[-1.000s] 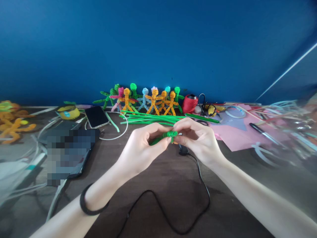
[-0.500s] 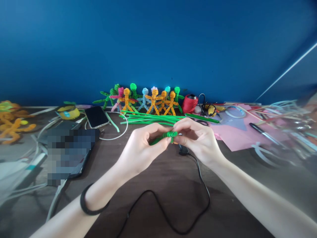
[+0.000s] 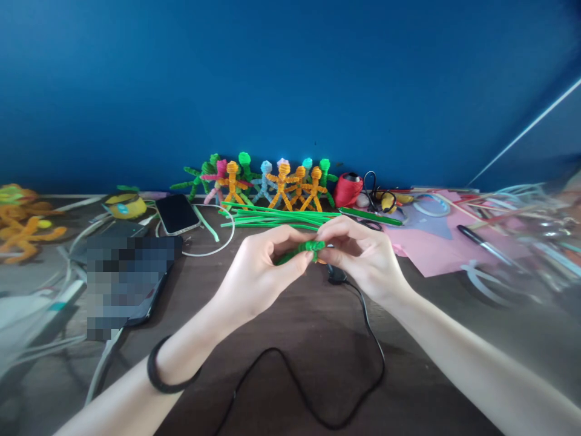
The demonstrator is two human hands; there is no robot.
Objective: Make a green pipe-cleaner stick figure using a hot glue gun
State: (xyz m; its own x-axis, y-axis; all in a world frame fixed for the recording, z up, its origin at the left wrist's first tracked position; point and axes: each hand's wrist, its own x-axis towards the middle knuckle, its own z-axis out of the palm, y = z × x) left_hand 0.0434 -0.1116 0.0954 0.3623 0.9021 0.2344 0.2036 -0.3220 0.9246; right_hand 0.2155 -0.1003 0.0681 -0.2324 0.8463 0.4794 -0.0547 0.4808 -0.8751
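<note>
Between my two hands is a green coiled pipe cleaner [image 3: 312, 246], held above the middle of the table. My left hand [image 3: 258, 272] pinches it from the left with thumb and fingers, and part of it is hidden behind them. From the right, the fingertips of my right hand [image 3: 363, 257] close on its other end. Just beyond my hands lies a bundle of loose green pipe cleaners [image 3: 258, 216]. Behind that, several pipe cleaner figures [image 3: 284, 178] in orange, green, pink and blue stand against the blue wall.
A phone [image 3: 177, 214] and a dark tablet-like device [image 3: 157, 281] lie to the left among white cables. A black cable [image 3: 313, 412] curls across the table near me. On the right are pink paper [image 3: 426, 254], a black marker [image 3: 481, 239] and a red spool [image 3: 347, 191].
</note>
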